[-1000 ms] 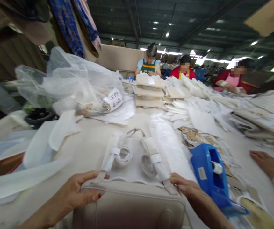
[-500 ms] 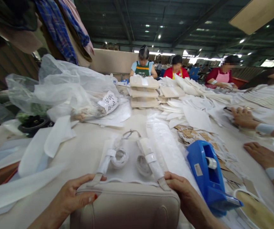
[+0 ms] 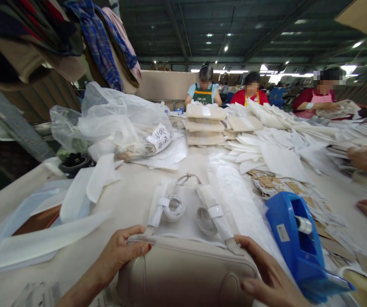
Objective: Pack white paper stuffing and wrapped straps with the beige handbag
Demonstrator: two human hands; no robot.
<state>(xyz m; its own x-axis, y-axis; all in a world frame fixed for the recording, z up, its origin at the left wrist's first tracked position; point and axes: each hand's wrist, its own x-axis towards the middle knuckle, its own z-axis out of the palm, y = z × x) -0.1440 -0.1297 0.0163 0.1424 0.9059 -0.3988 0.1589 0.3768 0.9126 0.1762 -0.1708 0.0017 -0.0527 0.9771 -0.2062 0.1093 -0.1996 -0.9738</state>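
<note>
both hands slid nearer: left hand (image 3: 119, 253) and right hand (image 3: 266, 277) clamp the beige handbag's (image 3: 183, 277) left-right ends, straps (image 3: 217, 215) stretching far.

Dark girdered ceiling (image 3: 266, 21) with small lamps (image 3: 225, 48) — long pale worktable (image 3: 129, 192) beneath.
</note>
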